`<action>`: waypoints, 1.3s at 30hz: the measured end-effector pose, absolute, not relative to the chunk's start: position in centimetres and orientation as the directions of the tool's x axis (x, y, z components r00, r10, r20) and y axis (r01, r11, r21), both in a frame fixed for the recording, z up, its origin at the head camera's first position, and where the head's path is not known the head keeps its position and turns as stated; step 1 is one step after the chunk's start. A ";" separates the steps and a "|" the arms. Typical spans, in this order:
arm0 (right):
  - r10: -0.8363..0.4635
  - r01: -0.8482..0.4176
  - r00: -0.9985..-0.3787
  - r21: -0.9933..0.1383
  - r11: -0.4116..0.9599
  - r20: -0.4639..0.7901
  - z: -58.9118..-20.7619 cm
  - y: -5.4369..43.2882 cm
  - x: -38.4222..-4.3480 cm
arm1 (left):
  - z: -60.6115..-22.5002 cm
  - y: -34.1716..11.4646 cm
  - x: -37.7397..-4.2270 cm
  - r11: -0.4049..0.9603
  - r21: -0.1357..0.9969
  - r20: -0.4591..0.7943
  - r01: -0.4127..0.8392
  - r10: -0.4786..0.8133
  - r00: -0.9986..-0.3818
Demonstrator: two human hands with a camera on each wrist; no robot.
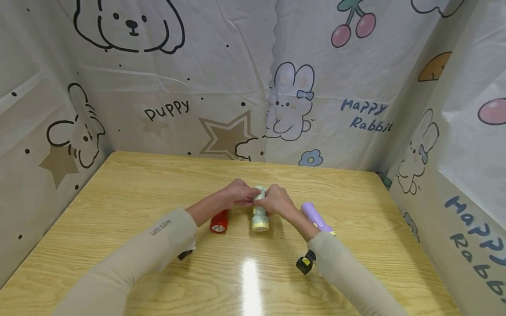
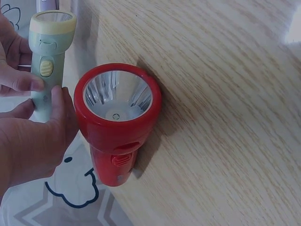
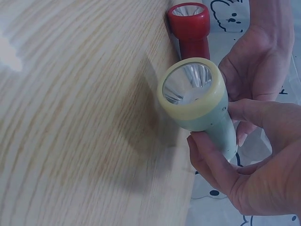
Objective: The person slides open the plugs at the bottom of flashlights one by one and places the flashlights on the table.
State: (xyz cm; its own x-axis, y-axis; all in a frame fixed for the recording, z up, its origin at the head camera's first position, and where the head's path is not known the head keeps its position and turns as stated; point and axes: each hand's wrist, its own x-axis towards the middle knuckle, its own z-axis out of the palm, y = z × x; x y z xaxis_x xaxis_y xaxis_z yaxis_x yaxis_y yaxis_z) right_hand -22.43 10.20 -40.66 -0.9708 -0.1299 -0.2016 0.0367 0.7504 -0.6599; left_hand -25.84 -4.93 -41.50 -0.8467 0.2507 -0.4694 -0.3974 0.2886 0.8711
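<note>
A mint-green flashlight point(image 1: 259, 219) with a pale yellow head is held between both hands, its lens end pointing toward me. My left hand point(image 1: 239, 193) pinches its tail end between thumb and fingers. Around the middle of its body, my right hand point(image 1: 276, 201) grips with thumb and curled fingers. The yellow slide switch point(image 2: 46, 68) shows on top in the left wrist view. In the right wrist view its shadow falls on the table beside it, so it looks slightly raised. A red flashlight point(image 1: 219, 222) lies below my left wrist, untouched.
A purple flashlight point(image 1: 316, 217) lies to the right, partly behind my right forearm. The wooden table point(image 1: 158, 184) is bordered at the back and sides by a printed cloth point(image 1: 237, 70). A black wrist device point(image 1: 305, 263) hangs under the right sleeve.
</note>
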 end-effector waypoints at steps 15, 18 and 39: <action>-0.121 0.062 -0.965 -0.650 0.758 -0.233 -41.3 10.1 -22.6 | -42.2 -4.8 -26.1 0.333 0.864 -0.468 -0.378 0.251 -0.847; -0.119 0.063 -0.964 -0.642 0.764 -0.236 -41.5 10.1 -22.7 | -42.1 -4.8 -26.1 0.343 0.862 -0.468 -0.374 0.251 -0.848; -0.137 0.061 -0.959 -0.650 0.758 -0.250 -42.3 10.3 -22.9 | -42.7 -4.6 -26.0 0.381 0.860 -0.454 -0.339 0.268 -0.850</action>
State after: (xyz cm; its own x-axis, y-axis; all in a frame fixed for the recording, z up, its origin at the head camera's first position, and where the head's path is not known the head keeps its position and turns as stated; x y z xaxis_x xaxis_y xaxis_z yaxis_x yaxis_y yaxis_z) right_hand -22.95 10.33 -42.30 -0.9586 -0.1372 -0.2496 0.0608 0.7578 -0.6497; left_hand -26.00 -4.63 -42.74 -0.8498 0.2683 -0.4536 -0.3390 0.3807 0.8603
